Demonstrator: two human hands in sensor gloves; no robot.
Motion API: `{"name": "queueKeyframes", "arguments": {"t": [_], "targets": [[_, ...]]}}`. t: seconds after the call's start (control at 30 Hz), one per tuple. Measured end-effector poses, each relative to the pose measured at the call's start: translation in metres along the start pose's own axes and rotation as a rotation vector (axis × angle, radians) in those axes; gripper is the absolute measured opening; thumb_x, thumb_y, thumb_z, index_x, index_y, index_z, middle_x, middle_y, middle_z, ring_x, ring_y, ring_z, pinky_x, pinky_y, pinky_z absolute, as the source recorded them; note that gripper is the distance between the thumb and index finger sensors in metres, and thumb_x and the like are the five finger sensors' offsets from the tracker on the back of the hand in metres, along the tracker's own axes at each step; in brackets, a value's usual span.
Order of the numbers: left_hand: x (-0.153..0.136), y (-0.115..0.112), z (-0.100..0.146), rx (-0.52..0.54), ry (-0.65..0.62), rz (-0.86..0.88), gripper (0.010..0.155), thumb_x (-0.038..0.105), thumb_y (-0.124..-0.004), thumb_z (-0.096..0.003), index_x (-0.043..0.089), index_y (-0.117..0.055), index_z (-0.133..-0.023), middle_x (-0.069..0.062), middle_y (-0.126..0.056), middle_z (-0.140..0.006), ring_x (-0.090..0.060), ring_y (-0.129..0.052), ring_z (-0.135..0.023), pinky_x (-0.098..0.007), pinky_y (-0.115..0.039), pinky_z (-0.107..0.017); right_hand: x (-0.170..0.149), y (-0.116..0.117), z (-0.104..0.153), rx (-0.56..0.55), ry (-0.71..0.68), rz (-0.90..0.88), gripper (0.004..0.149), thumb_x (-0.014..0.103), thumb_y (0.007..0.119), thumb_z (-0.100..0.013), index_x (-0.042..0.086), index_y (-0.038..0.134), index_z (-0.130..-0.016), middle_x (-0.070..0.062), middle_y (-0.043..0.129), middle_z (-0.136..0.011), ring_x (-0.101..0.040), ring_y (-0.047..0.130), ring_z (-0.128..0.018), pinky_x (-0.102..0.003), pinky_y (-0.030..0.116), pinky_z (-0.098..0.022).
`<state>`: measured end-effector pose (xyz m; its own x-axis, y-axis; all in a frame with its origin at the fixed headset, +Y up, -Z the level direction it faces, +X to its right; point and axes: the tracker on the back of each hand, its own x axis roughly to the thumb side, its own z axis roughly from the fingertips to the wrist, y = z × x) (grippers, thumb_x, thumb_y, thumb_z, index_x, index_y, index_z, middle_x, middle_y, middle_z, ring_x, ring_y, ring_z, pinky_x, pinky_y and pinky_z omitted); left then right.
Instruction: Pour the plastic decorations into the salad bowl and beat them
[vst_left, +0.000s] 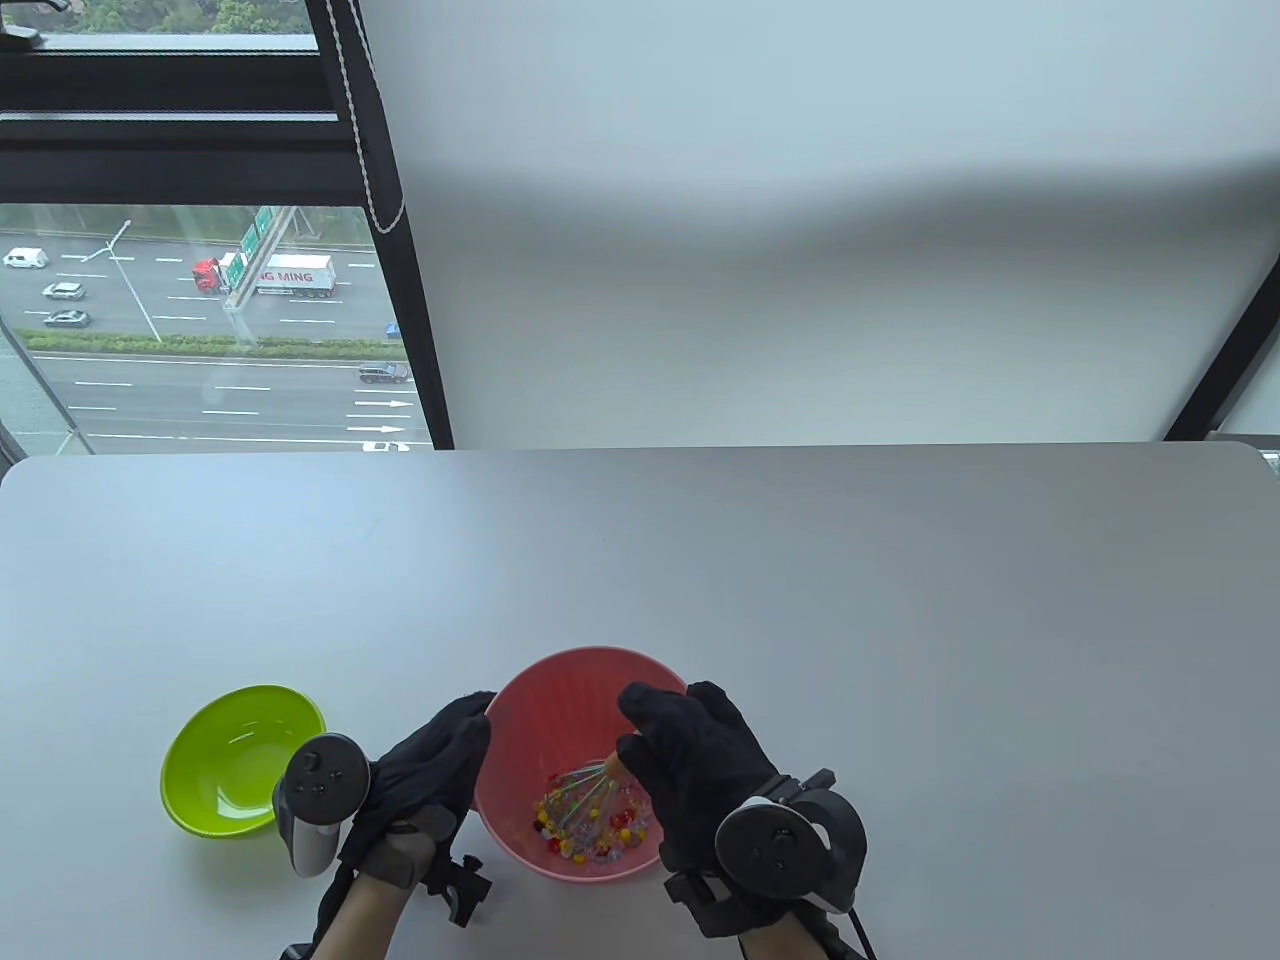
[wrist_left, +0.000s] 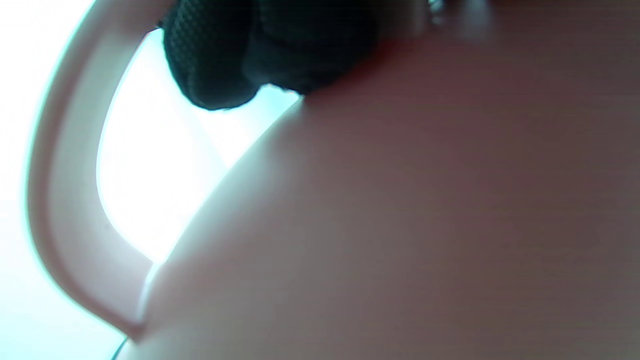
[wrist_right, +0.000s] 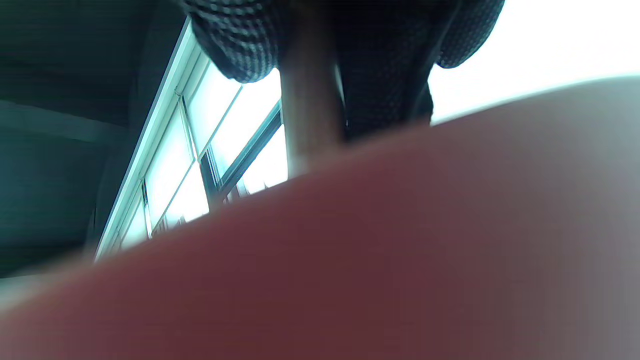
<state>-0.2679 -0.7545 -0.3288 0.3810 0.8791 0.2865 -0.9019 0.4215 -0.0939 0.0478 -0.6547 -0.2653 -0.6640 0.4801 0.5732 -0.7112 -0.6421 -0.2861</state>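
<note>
Right hand (vst_left: 700, 765) grips the whisk (vst_left: 590, 790), slanting down-left into decorations (vst_left: 590, 830) by the salad bowl (vst_left: 560, 690)'s near wall; left hand (vst_left: 430, 770) clasps its left rim.

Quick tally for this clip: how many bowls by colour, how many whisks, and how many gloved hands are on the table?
Pink bowl: 1, with the beads in it
Green bowl: 1, looks empty
Whisk: 1, head down among the beads
Left hand: 1, at the pink bowl's rim
Right hand: 1, gripping the whisk
Total: 5
</note>
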Motion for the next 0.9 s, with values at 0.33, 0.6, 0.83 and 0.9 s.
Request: {"name": "queueKeyframes", "arguments": {"t": [0.33,0.6,0.83,0.9], "targets": [[0.0001,0.0,0.0001,0.0,0.0,-0.001,0.065,0.057,-0.059,-0.0572,0.007,-0.074,-0.096,-0.003,-0.092,-0.048,-0.033,-0.089,-0.061,-0.058,-0.056,-0.071,0.0067,0.0049,0.0005,0.02,-0.042,0.066,0.064,0.039,0.089,-0.051,0.034,0.054,-0.105,0.004,0.074,-0.099,-0.019,0.101,-0.07,-0.051,0.06,-0.076],[0.0001,0.0,0.0,-0.001,0.0,-0.001,0.065,0.057,-0.059,-0.0573,0.007,-0.074,-0.096,-0.003,-0.091,-0.048,-0.033,-0.089,-0.061,-0.058,-0.056,-0.071,0.0086,0.0056,0.0025,-0.022,-0.068,0.193,0.059,0.039,0.084,-0.055,0.034,0.054,-0.105,0.004,0.074,-0.098,-0.019,0.1,-0.071,-0.051,0.058,-0.077],[0.0002,0.0,0.0001,-0.001,-0.001,-0.002,0.065,0.057,-0.059,-0.0572,0.007,-0.074,-0.096,-0.003,-0.092,-0.048,-0.033,-0.089,-0.061,-0.058,-0.056,-0.071,0.0091,0.0021,0.0033,-0.054,-0.084,0.266,0.055,0.04,0.077,-0.057,0.032,0.053,-0.107,0.003,0.075,-0.096,-0.02,0.099,-0.066,-0.05,0.057,-0.077],[0.0,0.0,0.0001,-0.001,0.0,-0.002,0.065,0.057,-0.059,-0.0572,0.007,-0.074,-0.096,-0.003,-0.092,-0.048,-0.033,-0.089,-0.061,-0.058,-0.056,-0.071,0.0088,0.0011,0.0034,-0.06,-0.085,0.272,0.054,0.04,0.074,-0.058,0.031,0.052,-0.107,0.003,0.075,-0.095,-0.019,0.098,-0.064,-0.05,0.056,-0.077]]}}
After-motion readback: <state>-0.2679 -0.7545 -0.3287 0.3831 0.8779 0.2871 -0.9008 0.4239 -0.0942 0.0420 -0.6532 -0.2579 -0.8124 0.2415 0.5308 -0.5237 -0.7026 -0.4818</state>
